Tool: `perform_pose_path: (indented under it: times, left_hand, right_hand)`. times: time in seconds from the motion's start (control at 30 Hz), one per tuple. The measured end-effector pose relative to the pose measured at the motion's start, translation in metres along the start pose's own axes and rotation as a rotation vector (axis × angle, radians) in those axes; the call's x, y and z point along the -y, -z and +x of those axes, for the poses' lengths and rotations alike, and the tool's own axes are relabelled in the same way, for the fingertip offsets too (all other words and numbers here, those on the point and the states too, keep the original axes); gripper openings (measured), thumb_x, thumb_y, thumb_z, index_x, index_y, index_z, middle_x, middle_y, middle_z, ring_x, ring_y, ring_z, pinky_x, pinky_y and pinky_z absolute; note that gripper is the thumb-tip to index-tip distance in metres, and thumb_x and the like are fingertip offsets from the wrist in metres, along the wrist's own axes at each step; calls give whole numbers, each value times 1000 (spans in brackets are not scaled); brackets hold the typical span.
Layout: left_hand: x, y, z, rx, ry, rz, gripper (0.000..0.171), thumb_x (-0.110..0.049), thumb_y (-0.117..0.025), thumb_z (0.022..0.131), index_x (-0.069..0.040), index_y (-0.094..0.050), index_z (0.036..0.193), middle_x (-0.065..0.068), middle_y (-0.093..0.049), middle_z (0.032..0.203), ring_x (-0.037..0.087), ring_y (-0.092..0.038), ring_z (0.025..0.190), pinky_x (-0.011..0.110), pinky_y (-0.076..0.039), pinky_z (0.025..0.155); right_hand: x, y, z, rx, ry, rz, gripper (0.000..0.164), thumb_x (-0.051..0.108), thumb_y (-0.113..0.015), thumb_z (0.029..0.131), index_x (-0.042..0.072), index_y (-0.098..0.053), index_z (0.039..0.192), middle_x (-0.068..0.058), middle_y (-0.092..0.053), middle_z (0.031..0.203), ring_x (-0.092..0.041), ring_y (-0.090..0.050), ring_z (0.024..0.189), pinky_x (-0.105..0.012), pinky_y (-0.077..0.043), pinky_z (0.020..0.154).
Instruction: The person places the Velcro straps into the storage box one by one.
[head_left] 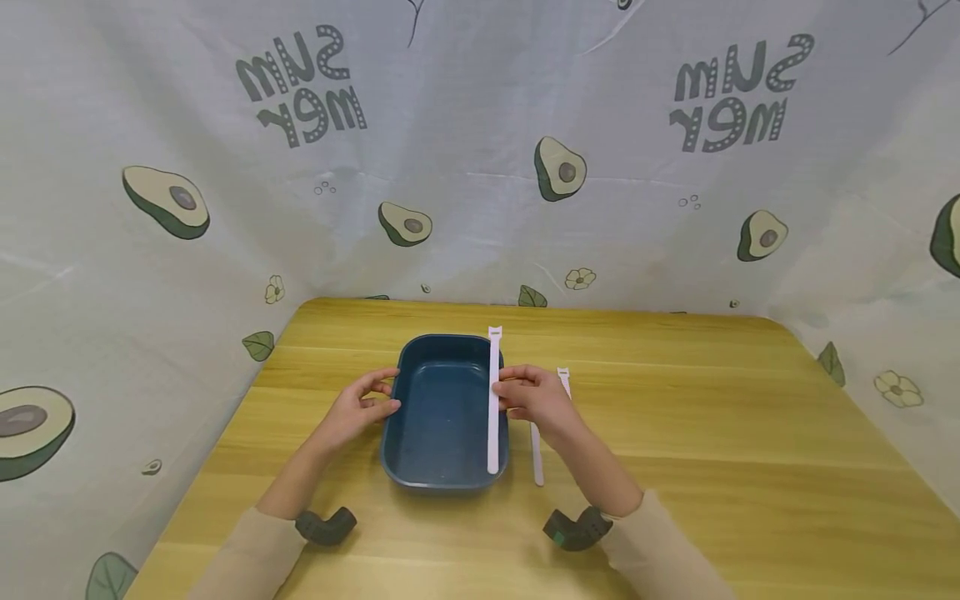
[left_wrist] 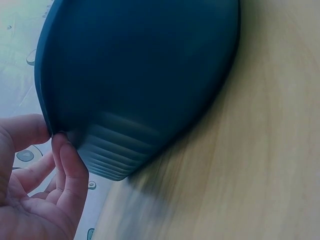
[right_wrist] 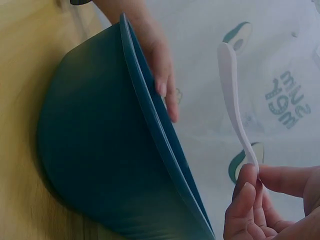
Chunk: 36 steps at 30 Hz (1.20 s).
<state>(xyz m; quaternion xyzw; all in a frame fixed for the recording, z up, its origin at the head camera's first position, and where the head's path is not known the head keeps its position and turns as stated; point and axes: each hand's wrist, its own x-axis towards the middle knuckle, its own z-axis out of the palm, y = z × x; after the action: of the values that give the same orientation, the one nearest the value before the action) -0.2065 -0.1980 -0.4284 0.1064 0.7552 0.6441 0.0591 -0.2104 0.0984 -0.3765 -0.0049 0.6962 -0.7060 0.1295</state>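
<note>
A deep blue rectangular tub (head_left: pixel 446 486) with rounded corners stands on the table. My left hand (head_left: pixel 362 402) is at its left side, and in the left wrist view the thumb and fingers pinch its rim (left_wrist: pixel 44 95). My right hand (head_left: pixel 536 398) pinches a white strap-style cable tie (head_left: pixel 493 417) near its middle. The tie's slotted head points away from me, and its length overlaps the tub's right rim in the head view. The right wrist view shows the tie (right_wrist: pixel 230 85) bending slightly above the fingertips, apart from the tub.
More white strap lies on the table right of the tub: a rounded end (head_left: pixel 537 458) and a slotted head (head_left: pixel 564 379), with the right hand and wrist covering parts between. The wooden table (head_left: pixel 712 433) meets a hanging white cloth (head_left: pixel 465 125) printed with avocados at the back and sides.
</note>
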Motion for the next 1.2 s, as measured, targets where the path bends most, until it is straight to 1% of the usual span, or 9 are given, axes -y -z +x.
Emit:
perform_pose_path:
  times: [0.1, 0.23, 0.33, 0.5, 0.63, 0.83, 0.93, 1.07, 1.2]
  left_hand:
    - [0, 0, 0, 5, -6, -2, 56, -7, -66, 92, 6, -42, 141, 18, -49, 107, 17, -53, 67, 25, -53, 72]
    - [2, -1, 2, 3, 2, 0, 56, -8, -67, 92, 3, -43, 142, 16, -49, 107, 17, -53, 66, 25, -53, 73]
    - [3, -3, 4, 5, 6, -4, 55, -9, -66, 92, 1, -44, 142, 15, -48, 107, 16, -53, 66, 25, -53, 73]
    - [3, -3, 4, 0, 13, -5, 55, -7, -66, 93, 3, -43, 142, 16, -48, 107, 15, -53, 66, 24, -52, 72]
    - [3, -2, 3, -16, 21, 4, 55, -8, -67, 92, 3, -44, 141, 15, -49, 106, 17, -52, 66, 24, -52, 71]
    - [3, -2, 3, -24, 34, 7, 55, -10, -67, 92, 2, -44, 141, 15, -49, 107, 16, -55, 67, 24, -53, 72]
    - [2, -3, 3, -28, 43, 9, 55, -9, -67, 92, 1, -44, 141, 15, -49, 107, 17, -54, 67, 24, -53, 72]
    - [1, -4, 2, -38, 60, 9, 55, -8, -66, 92, -1, -45, 142, 15, -48, 108, 18, -55, 67, 25, -53, 72]
    - [2, -4, 2, -42, 64, 10, 55, -9, -67, 92, -2, -45, 142, 15, -48, 109, 18, -55, 68, 25, -53, 72]
  right_hand:
    - [-3, -7, 5, -4, -13, 7, 26, 5, -66, 91, -7, -58, 113, -3, -65, 79, -11, -63, 65, -21, -51, 59]
    - [-3, -17, 11, -20, -23, 11, 26, 6, -67, 91, -6, -59, 113, -3, -66, 81, -12, -63, 66, -22, -52, 60]
    - [-2, -24, 15, -14, -28, 26, 27, 5, -67, 91, -6, -60, 114, -3, -65, 81, -12, -62, 65, -22, -52, 61]
    - [-1, -39, 21, -5, -39, 62, 23, 3, -67, 90, -6, -61, 111, -4, -65, 79, -12, -62, 63, -21, -51, 58]
    - [-5, -53, 25, -7, -44, 71, 21, 2, -68, 90, -6, -63, 109, -4, -66, 78, -11, -62, 61, -21, -51, 56]
    - [-17, -70, 32, 18, -66, 30, 23, 6, -70, 90, -5, -65, 109, -6, -67, 82, -11, -63, 61, -22, -52, 58]
    - [-20, -75, 35, 17, -84, 8, 22, 5, -70, 89, -6, -65, 107, -6, -66, 80, -11, -63, 59, -21, -52, 57]
    - [-22, -79, 39, 7, -106, -43, 19, 5, -71, 87, -5, -66, 102, -6, -67, 76, -11, -64, 57, -21, -52, 55]
    - [-21, -80, 44, 4, -144, -83, 16, 6, -72, 87, -3, -66, 99, -7, -68, 75, -11, -64, 56, -21, -52, 53]
